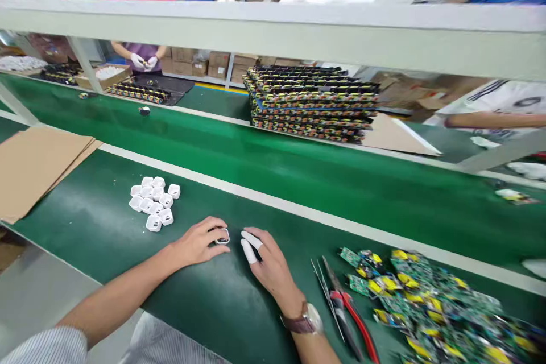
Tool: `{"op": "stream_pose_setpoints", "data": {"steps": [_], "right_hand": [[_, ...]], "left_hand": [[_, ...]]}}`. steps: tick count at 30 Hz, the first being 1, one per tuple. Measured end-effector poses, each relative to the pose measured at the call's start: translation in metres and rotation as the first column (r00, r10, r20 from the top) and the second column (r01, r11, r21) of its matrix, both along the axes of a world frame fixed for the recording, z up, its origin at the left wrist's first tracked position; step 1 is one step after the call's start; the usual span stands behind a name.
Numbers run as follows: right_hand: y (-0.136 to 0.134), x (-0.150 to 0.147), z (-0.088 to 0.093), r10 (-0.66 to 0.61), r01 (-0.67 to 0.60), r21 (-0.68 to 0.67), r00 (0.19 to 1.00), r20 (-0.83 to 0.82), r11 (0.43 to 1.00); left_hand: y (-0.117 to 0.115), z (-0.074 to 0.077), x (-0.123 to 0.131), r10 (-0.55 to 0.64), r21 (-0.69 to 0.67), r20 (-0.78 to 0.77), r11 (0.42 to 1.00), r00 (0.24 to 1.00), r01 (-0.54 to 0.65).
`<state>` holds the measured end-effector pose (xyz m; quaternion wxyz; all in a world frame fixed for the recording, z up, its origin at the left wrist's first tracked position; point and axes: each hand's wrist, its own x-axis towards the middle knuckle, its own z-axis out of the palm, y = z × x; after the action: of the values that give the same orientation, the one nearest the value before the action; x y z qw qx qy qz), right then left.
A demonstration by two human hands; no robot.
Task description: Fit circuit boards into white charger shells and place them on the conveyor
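My left hand [203, 243] has its thumb and fingers around a small white plastic housing [224, 237], its open top showing something dark inside. Just right of it, my right hand [267, 261] is held over the green table with nothing in its fingers, white finger cots [249, 250] on two of them. A wristwatch [310, 318] is on the right wrist. To the left of my hands lies a cluster of white plastic housings [156, 193], open side up. Tweezers [326, 296] and red-and-black-handled pliers [345, 313] lie beside my right forearm.
At the right is a heap of green circuit boards [443, 307] with yellow parts. Cardboard sheets [38, 165] lie at the left. Beyond a green conveyor belt [273, 165] stand stacked trays of components [311, 103]. A white shelf beam [273, 34] crosses overhead. Co-workers' gloved hands [145, 61] work opposite.
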<state>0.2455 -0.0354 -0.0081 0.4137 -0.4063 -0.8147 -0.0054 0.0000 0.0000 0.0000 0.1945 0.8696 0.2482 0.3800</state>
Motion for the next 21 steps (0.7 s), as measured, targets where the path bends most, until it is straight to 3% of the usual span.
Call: {"op": "stream_pose_setpoints", "data": {"steps": [6,12,17,21], "right_hand": [[-0.001,-0.004,0.005,-0.004,0.003,0.024,1.0,0.024,1.0],[0.004,0.001,0.0,-0.007,0.001,0.119,0.999,0.05,0.993],[0.008,0.003,0.0,-0.02,0.01,0.176,0.998,0.056,0.984],[0.011,0.009,-0.004,0.038,-0.066,0.221,0.991,0.131,0.973]], "left_hand": [[0.0,0.003,-0.005,0.037,0.046,-0.032,0.998,0.999,-0.036],[0.0,0.014,0.006,-0.01,0.135,0.117,0.991,0.993,-0.006],[0.004,0.01,0.007,0.011,0.119,-0.076,0.993,0.997,-0.002],[0.005,-0.002,0.006,0.037,0.188,-0.171,0.982,0.985,-0.004]]}}
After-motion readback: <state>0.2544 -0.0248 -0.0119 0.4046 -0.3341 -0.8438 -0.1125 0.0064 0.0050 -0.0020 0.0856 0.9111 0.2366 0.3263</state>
